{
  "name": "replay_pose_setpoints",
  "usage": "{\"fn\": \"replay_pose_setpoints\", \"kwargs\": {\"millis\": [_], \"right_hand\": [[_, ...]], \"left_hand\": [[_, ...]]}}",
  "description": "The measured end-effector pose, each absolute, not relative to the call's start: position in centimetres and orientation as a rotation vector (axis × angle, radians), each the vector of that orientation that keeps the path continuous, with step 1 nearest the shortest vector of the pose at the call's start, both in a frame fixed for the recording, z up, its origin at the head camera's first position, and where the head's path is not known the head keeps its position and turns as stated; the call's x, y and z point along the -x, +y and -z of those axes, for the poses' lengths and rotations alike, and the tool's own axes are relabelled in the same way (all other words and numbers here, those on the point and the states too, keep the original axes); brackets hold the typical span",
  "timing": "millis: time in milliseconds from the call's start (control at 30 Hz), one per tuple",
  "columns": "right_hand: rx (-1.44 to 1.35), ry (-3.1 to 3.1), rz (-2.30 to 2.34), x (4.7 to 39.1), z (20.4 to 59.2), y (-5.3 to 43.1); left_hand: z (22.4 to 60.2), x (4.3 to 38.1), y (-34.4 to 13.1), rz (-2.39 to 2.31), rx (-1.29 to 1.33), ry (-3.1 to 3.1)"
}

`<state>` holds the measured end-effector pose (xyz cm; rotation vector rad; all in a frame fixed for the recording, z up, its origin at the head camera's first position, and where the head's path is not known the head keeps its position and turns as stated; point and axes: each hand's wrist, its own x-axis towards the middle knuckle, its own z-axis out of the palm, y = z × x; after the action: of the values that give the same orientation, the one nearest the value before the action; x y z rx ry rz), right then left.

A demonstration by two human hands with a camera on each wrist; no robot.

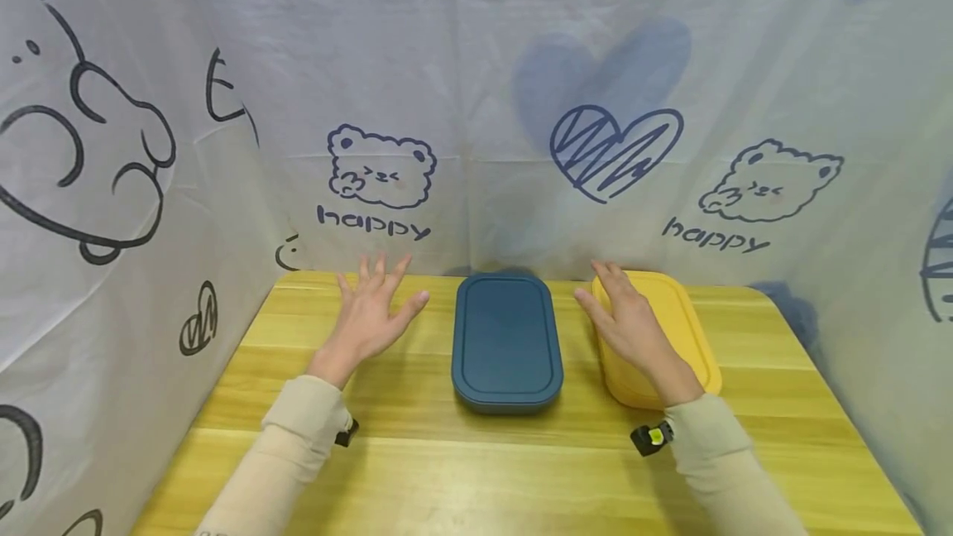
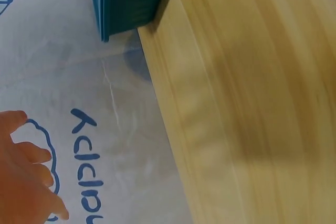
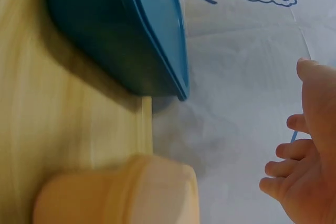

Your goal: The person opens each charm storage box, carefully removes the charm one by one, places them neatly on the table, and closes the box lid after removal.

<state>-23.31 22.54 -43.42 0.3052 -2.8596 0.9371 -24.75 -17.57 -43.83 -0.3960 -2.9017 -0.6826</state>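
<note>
A blue lidded box (image 1: 508,339) stands on the table between my two hands, its lid on. To its right is a yellow lidded box (image 1: 681,329), partly covered by my right hand (image 1: 629,325) in the head view. That hand has its fingers extended and holds nothing; in the right wrist view it appears apart from the yellow box (image 3: 121,192). My left hand (image 1: 368,317) is left of the blue box, fingers spread and nothing in them. The left wrist view shows a corner of the blue box (image 2: 128,3) well away from the fingers.
The wooden table (image 1: 462,478) runs back to a pale printed curtain (image 1: 491,213) right behind the boxes. More curtain (image 1: 134,296) hangs along the left, and another stretch closes the right side. A small black device (image 1: 652,438) is at each wrist.
</note>
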Motion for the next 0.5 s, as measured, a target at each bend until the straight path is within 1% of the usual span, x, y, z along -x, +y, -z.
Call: {"fn": "replay_pose_setpoints", "kwargs": {"millis": [200,500], "right_hand": [[-0.304,-2.815,-1.040,23.4,44.5,21.0],[-0.275,-2.801,-1.146,23.1,46.5,18.7]], "left_hand": [[44.6,24.3,-16.6,0.973,0.427,-2.858],[46.4,23.8,-14.9,1.307,0.371,-2.777]]}}
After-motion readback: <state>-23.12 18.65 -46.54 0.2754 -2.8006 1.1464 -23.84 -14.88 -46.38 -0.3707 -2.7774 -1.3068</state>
